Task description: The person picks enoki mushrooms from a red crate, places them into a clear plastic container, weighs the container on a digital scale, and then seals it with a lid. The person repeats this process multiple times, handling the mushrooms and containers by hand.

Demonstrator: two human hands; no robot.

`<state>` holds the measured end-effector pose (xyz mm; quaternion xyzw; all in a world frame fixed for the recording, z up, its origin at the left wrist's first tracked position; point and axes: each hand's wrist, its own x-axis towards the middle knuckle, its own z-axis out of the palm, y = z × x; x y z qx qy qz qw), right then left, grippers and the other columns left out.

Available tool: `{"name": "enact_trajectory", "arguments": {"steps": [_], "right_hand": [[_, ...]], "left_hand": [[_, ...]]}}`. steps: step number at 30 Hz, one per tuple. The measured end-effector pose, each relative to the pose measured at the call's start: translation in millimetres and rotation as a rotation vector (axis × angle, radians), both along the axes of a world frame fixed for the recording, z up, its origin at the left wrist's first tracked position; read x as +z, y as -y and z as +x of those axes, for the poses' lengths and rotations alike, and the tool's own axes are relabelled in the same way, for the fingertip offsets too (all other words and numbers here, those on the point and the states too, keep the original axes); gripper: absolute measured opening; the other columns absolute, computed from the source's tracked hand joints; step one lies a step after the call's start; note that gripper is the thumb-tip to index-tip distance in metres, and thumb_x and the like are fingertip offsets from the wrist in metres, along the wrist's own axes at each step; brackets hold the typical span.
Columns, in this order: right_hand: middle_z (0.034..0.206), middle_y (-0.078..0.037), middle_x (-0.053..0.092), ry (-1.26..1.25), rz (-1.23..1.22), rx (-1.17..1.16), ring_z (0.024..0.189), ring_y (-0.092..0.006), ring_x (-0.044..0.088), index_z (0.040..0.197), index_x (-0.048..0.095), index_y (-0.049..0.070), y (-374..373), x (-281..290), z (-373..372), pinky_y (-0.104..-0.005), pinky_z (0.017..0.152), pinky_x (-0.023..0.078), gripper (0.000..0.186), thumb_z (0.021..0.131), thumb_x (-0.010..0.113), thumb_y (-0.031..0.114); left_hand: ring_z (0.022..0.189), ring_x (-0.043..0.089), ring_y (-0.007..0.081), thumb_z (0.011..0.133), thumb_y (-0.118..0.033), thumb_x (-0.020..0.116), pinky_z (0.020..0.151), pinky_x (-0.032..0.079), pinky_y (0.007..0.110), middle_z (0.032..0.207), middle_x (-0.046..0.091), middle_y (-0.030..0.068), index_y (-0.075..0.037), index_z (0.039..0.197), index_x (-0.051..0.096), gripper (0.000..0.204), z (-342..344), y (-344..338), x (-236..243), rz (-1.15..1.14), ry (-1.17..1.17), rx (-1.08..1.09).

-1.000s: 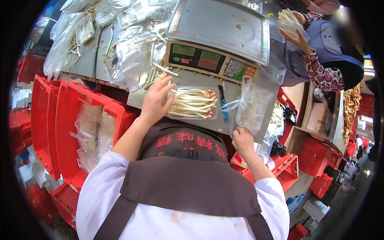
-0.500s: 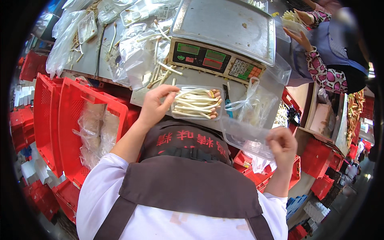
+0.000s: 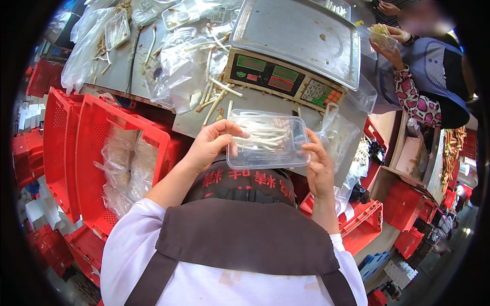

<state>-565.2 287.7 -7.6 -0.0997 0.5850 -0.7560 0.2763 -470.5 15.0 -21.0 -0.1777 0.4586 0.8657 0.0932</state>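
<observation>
A clear plastic lid [image 3: 268,161] lies over the tray of thin white stalks [image 3: 263,136], which show blurred through it. My right hand [image 3: 319,166] grips the lid's right edge between thumb and fingers. At the left edge, my left hand [image 3: 209,145] has its fingers and thumb closed round the plastic. The lid covers most of the tray, so I cannot tell whether the two touch all round. Just beyond my hands stands a digital weighing scale [image 3: 298,38] with a bare metal pan.
Loose stalks [image 3: 214,97] and crumpled plastic bags [image 3: 178,71] lie left of the scale. A knotted clear bag [image 3: 339,135] sits at right. Red crates [image 3: 125,122] stand at my left, one holding packed bags. A co-worker [image 3: 423,76] at upper right holds a filled tray [image 3: 383,41].
My right hand has brought the clear lid from the lower right up and left, over the tray. My left hand has shifted slightly right and down, onto the lid's left edge.
</observation>
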Motion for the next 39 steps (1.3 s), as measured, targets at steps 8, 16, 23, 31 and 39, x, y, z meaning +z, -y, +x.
{"name": "enact_trajectory", "arguments": {"steps": [8,16,23,31,39], "right_hand": [[0.073,-0.005,0.056,-0.286,0.597,-0.188,0.07,-0.0093,0.055,0.108,0.055,0.003,36,-44,-4,-0.028,0.063,0.046,0.02,0.088,0.051,0.006],[0.091,-0.017,0.053,-0.693,0.881,-0.24,0.077,-0.0321,0.057,0.127,0.047,0.006,40,-63,-5,-0.0401,0.069,0.047,0.05,0.078,0.045,-0.004],[0.092,-0.019,0.059,-0.62,0.945,-0.187,0.078,-0.0325,0.061,0.123,0.052,0.002,39,-67,-7,-0.0388,0.069,0.049,0.044,0.079,0.048,-0.001],[0.093,-0.02,0.064,-0.66,0.975,-0.186,0.076,-0.0351,0.063,0.12,0.053,0.003,57,-68,-15,-0.0418,0.066,0.05,0.037,0.083,0.05,0.005],[0.084,-0.02,0.064,-0.716,0.984,-0.186,0.071,-0.0359,0.063,0.124,0.05,0.007,66,-71,-18,-0.0433,0.061,0.049,0.039,0.085,0.049,0.006]], "left_hand": [[0.057,0.05,0.0086,0.088,-0.002,0.05,0.056,0.042,0.025,0.086,0.057,0.0056,-0.01,0.126,0.047,0.039,-10,-14,-28,-0.99,-0.126,0.017],[0.07,0.054,0.026,0.086,-0.011,0.058,0.065,0.046,0.036,0.088,0.051,0.0095,-0.012,0.118,0.057,0.031,-9,-7,-43,-1.42,-0.081,0.038],[0.07,0.054,0.0223,0.091,-0.025,0.053,0.065,0.046,0.034,0.099,0.047,0.0116,-0.01,0.116,0.055,0.029,-8,-10,-40,-1.243,-0.179,0.14],[0.069,0.054,0.0195,0.083,0.0,0.058,0.063,0.045,0.031,0.091,0.05,0.0096,-0.004,0.11,0.054,0.028,-18,-8,-53,-1.09,-0.106,0.269],[0.075,0.058,0.0291,0.084,-0.003,0.058,0.065,0.047,0.036,0.087,0.056,0.0134,-0.004,0.113,0.055,0.03,-30,0,-60,-1.323,-0.194,0.243]]}}
